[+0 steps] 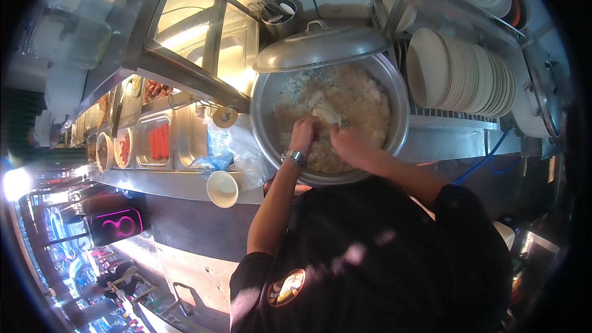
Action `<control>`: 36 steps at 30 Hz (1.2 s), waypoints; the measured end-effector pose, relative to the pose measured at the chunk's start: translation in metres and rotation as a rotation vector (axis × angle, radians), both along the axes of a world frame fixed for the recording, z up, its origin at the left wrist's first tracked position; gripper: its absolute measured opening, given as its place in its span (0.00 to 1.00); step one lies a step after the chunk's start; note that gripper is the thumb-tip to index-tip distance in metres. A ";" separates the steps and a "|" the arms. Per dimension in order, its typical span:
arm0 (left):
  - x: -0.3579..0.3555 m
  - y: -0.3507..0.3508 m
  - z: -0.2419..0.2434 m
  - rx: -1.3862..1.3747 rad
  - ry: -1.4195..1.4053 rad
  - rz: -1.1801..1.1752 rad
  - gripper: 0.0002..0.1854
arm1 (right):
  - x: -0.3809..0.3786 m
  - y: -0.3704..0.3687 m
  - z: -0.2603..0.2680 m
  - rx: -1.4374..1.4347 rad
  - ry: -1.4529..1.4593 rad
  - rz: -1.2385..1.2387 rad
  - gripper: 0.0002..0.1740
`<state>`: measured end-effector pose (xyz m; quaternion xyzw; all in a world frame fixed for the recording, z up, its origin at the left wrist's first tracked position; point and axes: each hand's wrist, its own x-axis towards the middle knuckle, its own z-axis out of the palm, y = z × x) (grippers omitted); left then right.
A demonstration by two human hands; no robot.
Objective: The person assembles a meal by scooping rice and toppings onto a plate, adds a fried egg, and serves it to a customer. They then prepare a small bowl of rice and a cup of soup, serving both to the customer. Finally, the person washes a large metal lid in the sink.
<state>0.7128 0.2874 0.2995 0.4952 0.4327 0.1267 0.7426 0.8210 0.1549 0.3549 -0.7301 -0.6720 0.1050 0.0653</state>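
Note:
A wide metal pot (403,122) full of cooked rice (360,95) stands before me. My left hand (304,133), with a metal-band wristwatch (294,157) on the wrist, grips a small pale bowl (326,114) over the rice. The bowl is tilted, and what it holds is hard to make out. Close by its right edge is my right hand (349,147), blurred, its thumb near the rim; the fingers' undersides are hidden. A domed metal lid (323,48) leans across the pot's far rim.
Stacked plates (462,74) sit on a rack at right. Left are food trays, one with red sticks (159,142), beside a glass-fronted case (185,23). Plastic bags (219,148) and an off-white cup (223,188) lie near the counter edge. A utensil canister (280,18) stands behind.

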 end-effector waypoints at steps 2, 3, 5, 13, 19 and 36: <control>-0.005 0.003 0.001 -0.140 -0.113 0.096 0.12 | 0.018 -0.002 0.011 0.000 -0.003 0.034 0.15; -0.009 0.002 0.002 -0.212 -0.168 0.150 0.12 | 0.030 -0.003 0.017 -0.002 -0.005 0.057 0.16; -0.012 -0.004 0.008 -0.192 -0.255 0.152 0.11 | 0.051 -0.002 0.040 0.114 -0.160 0.021 0.20; 0.001 -0.018 0.007 -0.093 -0.378 0.047 0.12 | 0.083 -0.019 0.017 0.232 0.567 -0.539 0.10; -0.002 -0.027 0.005 0.011 -0.278 0.010 0.15 | 0.056 -0.023 0.005 0.091 0.727 -0.501 0.13; 0.001 -0.036 0.009 0.093 -0.276 0.110 0.14 | 0.040 -0.018 0.023 -0.095 0.386 -0.425 0.11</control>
